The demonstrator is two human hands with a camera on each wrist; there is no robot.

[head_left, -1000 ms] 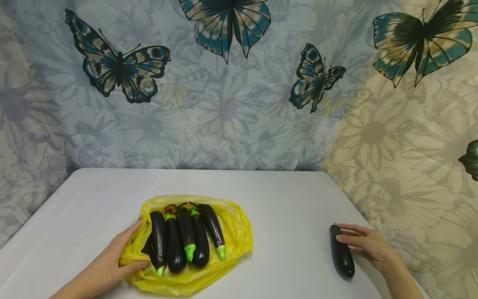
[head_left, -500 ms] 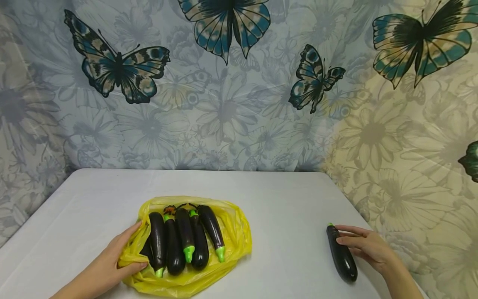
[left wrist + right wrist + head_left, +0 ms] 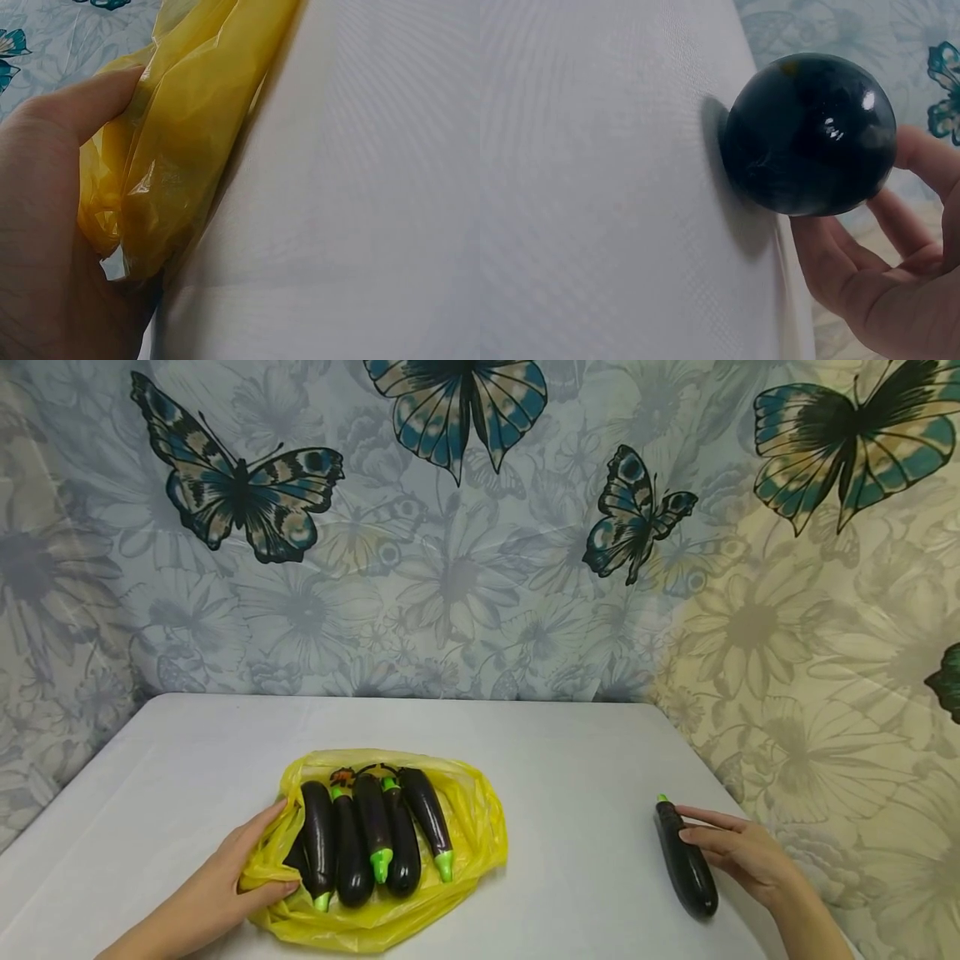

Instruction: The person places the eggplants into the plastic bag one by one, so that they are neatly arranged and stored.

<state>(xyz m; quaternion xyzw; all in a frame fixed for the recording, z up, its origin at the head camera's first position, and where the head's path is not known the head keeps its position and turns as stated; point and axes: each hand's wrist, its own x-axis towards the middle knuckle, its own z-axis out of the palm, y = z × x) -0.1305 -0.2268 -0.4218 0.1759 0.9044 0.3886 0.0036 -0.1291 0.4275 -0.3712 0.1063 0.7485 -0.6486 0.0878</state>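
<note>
Several dark purple eggplants (image 3: 355, 852) with green stem ends lie side by side in an opened yellow plastic bag (image 3: 480, 827), left of the table's middle. My left hand (image 3: 221, 877) holds the bag's left edge, thumb toward the near side. In the left wrist view, crumpled yellow plastic (image 3: 187, 120) sits between thumb and fingers. Far to the right, my right hand (image 3: 750, 856) grips a single eggplant (image 3: 686, 864) from its right side, its stem end pointing away. The right wrist view shows this eggplant's rounded end (image 3: 810, 135) close over the white surface, with fingers around it.
A white-covered table (image 3: 570, 793) carries everything. Its right edge runs close beside my right hand. Behind it and to both sides hangs a floral cloth (image 3: 450, 610) printed with butterflies.
The single eggplant's stem end has swung slightly left and away in my right hand, so it lies more slanted. My left hand and the bag stay in place.
</note>
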